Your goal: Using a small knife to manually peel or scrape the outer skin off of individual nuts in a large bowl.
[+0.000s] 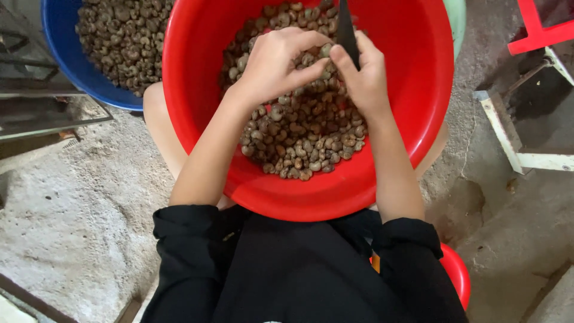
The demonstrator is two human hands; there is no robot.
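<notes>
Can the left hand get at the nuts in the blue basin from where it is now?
Probably yes: the blue basin sits open-topped beside the red basin, and nothing lies between it and the left hand.

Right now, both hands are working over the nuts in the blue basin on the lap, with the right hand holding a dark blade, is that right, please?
Not quite: the head view shows the basin on the lap is red. The left hand and right hand, with its dark blade, are over its nuts; the blue basin sits behind it.

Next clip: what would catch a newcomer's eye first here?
The big red basin on the person's lap fills the middle, heaped with brown-grey nuts. Over them the left hand pinches one nut while the right hand holds a dark blade. A blue basin of similar nuts sits upper left.
</notes>
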